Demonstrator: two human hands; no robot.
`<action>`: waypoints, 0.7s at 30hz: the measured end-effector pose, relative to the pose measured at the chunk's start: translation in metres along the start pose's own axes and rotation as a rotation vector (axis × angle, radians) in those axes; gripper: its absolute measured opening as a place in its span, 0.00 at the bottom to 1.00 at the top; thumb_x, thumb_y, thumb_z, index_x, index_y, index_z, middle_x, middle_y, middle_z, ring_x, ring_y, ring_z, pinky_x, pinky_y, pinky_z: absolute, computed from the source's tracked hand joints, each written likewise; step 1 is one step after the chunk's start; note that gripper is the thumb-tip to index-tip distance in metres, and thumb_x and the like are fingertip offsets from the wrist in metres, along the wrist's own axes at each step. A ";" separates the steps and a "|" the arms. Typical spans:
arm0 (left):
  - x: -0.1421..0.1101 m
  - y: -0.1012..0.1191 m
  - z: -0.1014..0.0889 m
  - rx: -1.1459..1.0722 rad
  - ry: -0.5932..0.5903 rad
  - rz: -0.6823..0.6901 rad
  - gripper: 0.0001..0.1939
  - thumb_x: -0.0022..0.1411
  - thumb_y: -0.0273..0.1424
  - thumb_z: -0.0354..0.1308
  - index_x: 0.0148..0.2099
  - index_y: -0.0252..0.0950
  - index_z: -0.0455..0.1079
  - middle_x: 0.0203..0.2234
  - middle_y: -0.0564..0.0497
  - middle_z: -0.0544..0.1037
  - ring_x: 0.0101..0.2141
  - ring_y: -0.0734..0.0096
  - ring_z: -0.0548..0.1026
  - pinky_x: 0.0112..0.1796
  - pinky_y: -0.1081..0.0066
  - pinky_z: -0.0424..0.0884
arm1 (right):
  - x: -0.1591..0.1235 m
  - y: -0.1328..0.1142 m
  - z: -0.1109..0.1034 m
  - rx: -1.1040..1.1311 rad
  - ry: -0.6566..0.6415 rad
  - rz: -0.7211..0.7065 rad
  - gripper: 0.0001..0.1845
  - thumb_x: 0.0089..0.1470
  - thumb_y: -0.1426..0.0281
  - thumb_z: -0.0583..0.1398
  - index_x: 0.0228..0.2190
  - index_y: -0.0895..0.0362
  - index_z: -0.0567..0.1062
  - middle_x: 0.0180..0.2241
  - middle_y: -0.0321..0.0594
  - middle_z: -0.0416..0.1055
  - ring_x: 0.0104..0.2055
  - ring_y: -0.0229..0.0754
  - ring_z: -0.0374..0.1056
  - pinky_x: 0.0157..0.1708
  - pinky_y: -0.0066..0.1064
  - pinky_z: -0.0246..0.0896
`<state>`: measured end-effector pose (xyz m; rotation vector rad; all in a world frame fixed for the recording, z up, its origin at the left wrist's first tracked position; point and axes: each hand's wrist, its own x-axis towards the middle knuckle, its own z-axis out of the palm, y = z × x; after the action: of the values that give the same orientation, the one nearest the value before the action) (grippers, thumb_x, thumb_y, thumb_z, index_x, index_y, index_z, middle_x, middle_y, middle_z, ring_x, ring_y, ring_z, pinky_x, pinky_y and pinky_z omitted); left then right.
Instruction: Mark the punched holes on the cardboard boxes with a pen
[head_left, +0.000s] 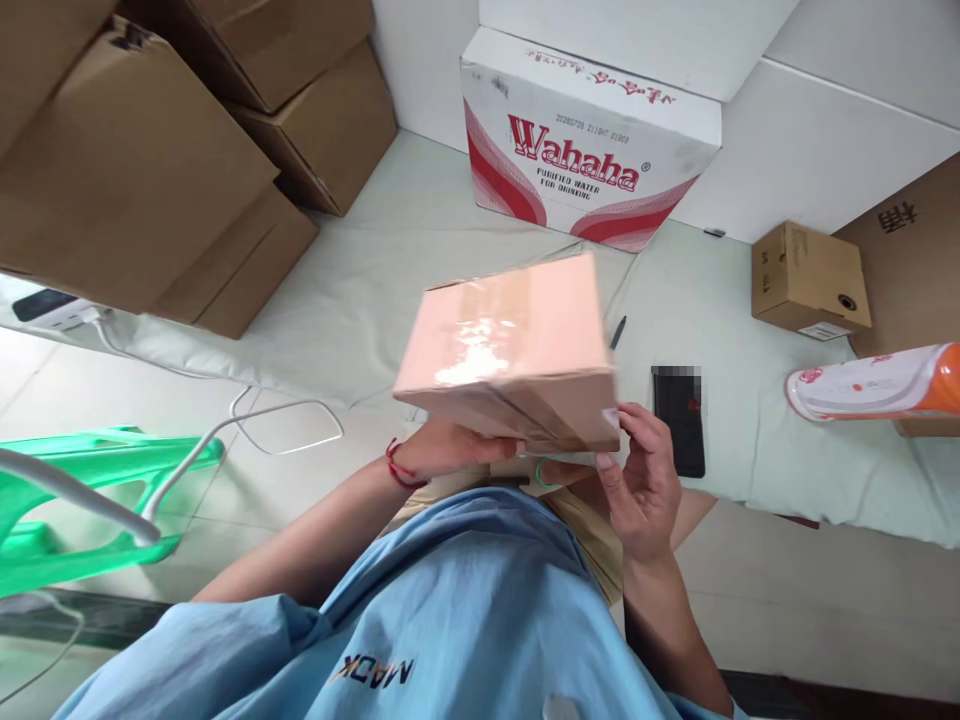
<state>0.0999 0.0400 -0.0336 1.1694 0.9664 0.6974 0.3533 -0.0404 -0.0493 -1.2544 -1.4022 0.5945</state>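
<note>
A taped cardboard box (562,320) is held up in front of me, tilted, with clear tape shining across its top and side. My left hand (457,448) supports it from below at the left, thumb lying along the lower edge and the other fingers hidden under the box. At the lower right corner, beside a small white patch, the thumb and fingertips of my right hand (645,485) close on the box. A black phone (679,430) lies on the covered table to the right, and a dark pen (619,332) is partly behind the box.
A Wahaha water carton (585,150) stands at the back of the table (360,270). Brown cartons (135,170) are stacked at left. A small brown box (810,280) and a white-orange bottle (862,390) are at right. A green stool (112,510) and white cable (285,410) are at lower left.
</note>
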 end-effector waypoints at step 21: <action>0.022 -0.008 0.011 -0.460 0.114 -0.130 0.64 0.54 0.64 0.76 0.80 0.45 0.52 0.67 0.38 0.74 0.62 0.49 0.78 0.54 0.59 0.82 | -0.025 -0.014 0.019 -0.408 -0.043 -0.114 0.57 0.60 0.59 0.74 0.79 0.49 0.53 0.62 0.57 0.68 0.63 0.60 0.70 0.60 0.55 0.75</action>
<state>0.1194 0.0517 -0.0452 0.6645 0.9057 0.8343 0.3262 -0.0615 -0.0512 -1.4722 -1.6749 0.2634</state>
